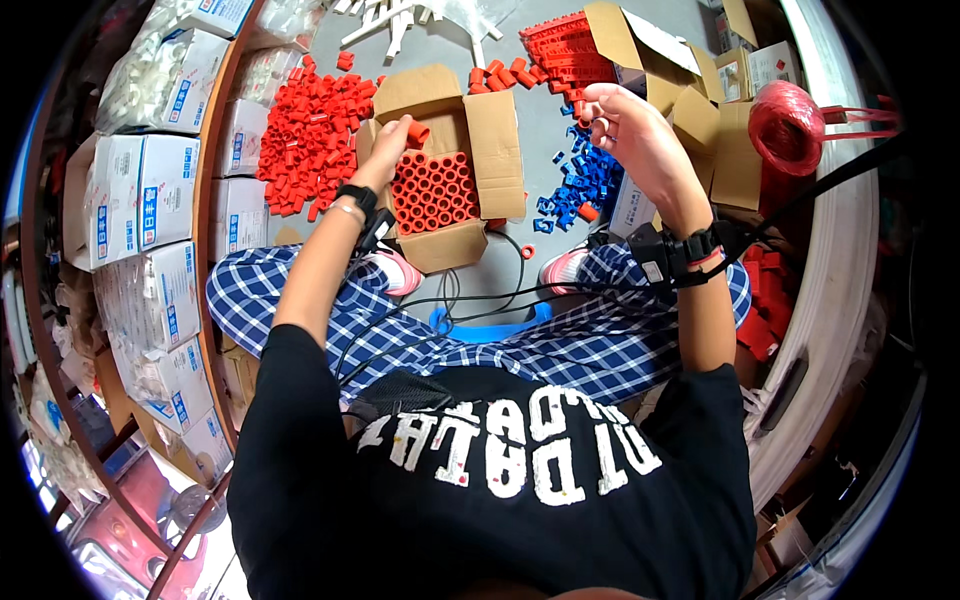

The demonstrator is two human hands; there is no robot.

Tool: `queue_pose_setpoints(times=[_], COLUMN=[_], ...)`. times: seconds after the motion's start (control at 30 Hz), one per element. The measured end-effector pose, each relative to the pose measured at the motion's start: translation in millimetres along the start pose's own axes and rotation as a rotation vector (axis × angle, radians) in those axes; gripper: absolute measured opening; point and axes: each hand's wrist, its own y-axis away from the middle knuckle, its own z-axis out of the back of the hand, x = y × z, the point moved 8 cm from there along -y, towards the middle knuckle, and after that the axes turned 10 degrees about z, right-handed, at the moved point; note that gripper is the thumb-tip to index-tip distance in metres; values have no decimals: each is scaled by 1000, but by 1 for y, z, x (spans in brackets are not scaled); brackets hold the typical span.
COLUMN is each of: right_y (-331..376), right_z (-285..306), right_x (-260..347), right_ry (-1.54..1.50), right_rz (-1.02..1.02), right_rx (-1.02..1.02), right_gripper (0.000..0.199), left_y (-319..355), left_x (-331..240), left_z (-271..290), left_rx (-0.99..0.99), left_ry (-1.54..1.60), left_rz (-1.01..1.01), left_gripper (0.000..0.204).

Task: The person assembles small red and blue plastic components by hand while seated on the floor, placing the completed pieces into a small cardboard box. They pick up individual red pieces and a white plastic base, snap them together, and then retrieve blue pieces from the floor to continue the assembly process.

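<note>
My left hand [385, 158] is closed on a short red pipe fitting [418, 132], held over the far left part of an open cardboard box [463, 243]. Inside that box, red pipe fittings [434, 190] stand packed side by side with their round openings up. My right hand [643, 150] is raised to the right of the box, above the blue pieces, its fingers curled together. Something red shows at its fingertips; whether it is held or lies behind them is unclear.
Loose red fittings [312, 135] are heaped left of the box; small blue clips [585, 180] lie to its right. Red strips [565, 50], white pipes [395, 30] and open cartons [725, 150] are farther out. Stacked white boxes [145, 195] line the left. Black cables [480, 300] cross my legs.
</note>
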Motion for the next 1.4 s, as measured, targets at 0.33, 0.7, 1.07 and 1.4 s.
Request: queue_pose_setpoints(times=[0.33,0.7,1.07,1.4], right_y=[-7,-17,-16,-15], right_z=[20,-1,8,-2], right_x=[9,-10,-20,-21], right_ry=[67,198,282,377], right_rz=[11,-92,-118,-114], right_rx=[-94,64,26,90], right_gripper=[16,14,14,14], left_y=[-52,-31,-42,-48], left_x=[25,49,63,80], left_z=[-23,-41,-34,-55], left_rx=[-496,-584,-630,-477], left_ry=[-861,-950,-975,-1316], left_rz=[-417,-466,-391,-310], left_gripper=[27,22,22,34])
